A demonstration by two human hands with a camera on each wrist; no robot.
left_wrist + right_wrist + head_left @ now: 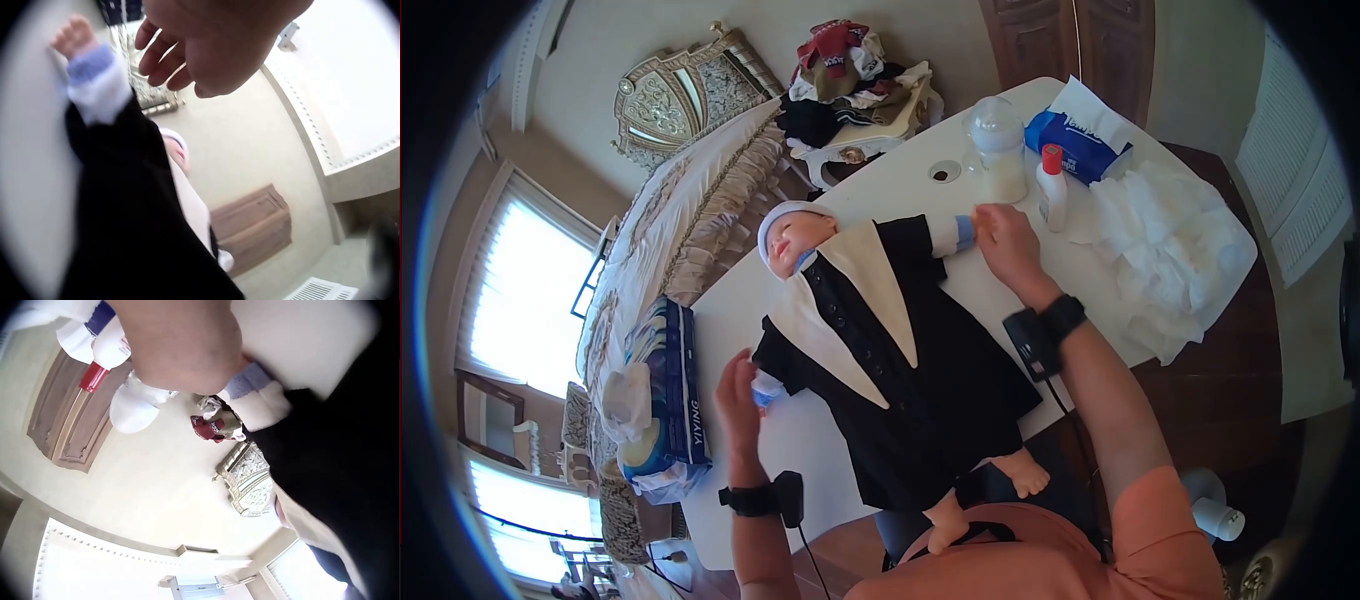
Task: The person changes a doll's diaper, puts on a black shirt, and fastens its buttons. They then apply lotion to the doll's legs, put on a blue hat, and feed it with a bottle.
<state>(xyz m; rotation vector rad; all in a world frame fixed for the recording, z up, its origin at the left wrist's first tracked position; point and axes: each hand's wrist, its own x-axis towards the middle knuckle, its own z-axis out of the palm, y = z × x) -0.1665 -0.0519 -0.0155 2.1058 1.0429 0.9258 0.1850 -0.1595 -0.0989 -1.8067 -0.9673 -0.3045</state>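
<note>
A doll (798, 240) in a white cap lies face up on the white table, wearing a black outfit (945, 370) with cream lapels and dark buttons. My right hand (1010, 248) holds the doll's hand at the end of one sleeve, just past the blue cuff (249, 380). Beside the other sleeve is my left hand (738, 405). In the left wrist view that hand (219, 47) has relaxed, slightly bent fingers, apart from the doll's small hand (75, 39) and its blue cuff (91, 64). The doll's bare feet point toward my body.
A baby bottle (998, 150), a red-capped white bottle (1052, 190), a blue tissue pack (1080, 145) and crumpled white fabric (1160, 235) occupy the table's far right. A diaper pack (670, 400) is at the left edge. Clothes (840, 70) are piled on a side table beyond.
</note>
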